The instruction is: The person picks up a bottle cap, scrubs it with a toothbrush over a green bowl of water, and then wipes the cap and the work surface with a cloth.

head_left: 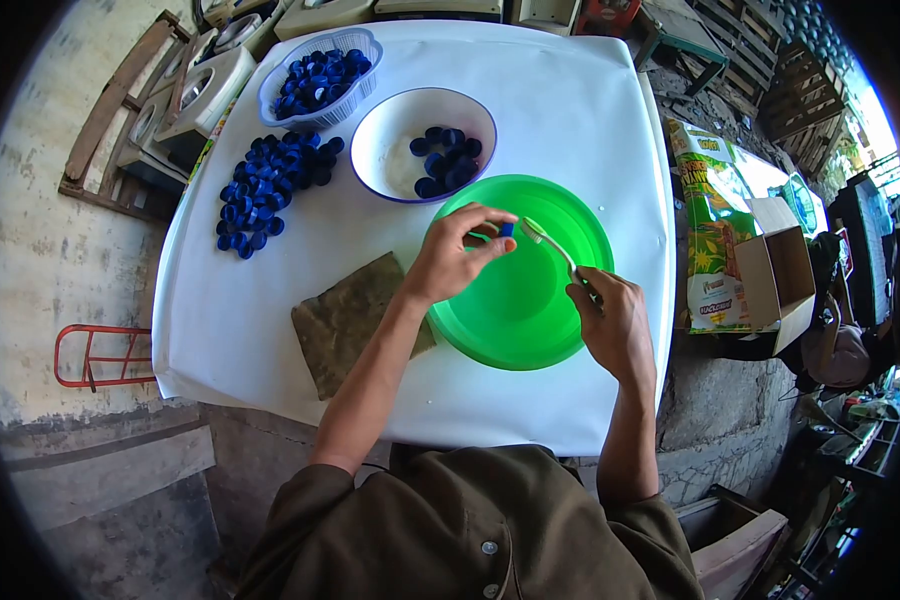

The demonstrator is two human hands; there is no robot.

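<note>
Between thumb and fingers, my left hand [460, 250] pinches a blue bottle cap [507, 230] above the green basin [515, 325]. My right hand [613, 315] is closed round the handle of a toothbrush [555, 245], its bristled head close beside the cap. Behind the basin, a white enamel bowl [380, 150] with a blue rim holds several blue caps [448, 160] and some whitish wet matter. A folded brownish cloth [350, 320] lies under my left forearm, left of the basin.
A heap of blue caps [265, 190] lies on the white-covered table [530, 70], left of the bowl. Behind it stands a translucent basket [320, 115] full of more caps. Off the right edge are a cardboard box [770, 260] and a printed sack [708, 220].
</note>
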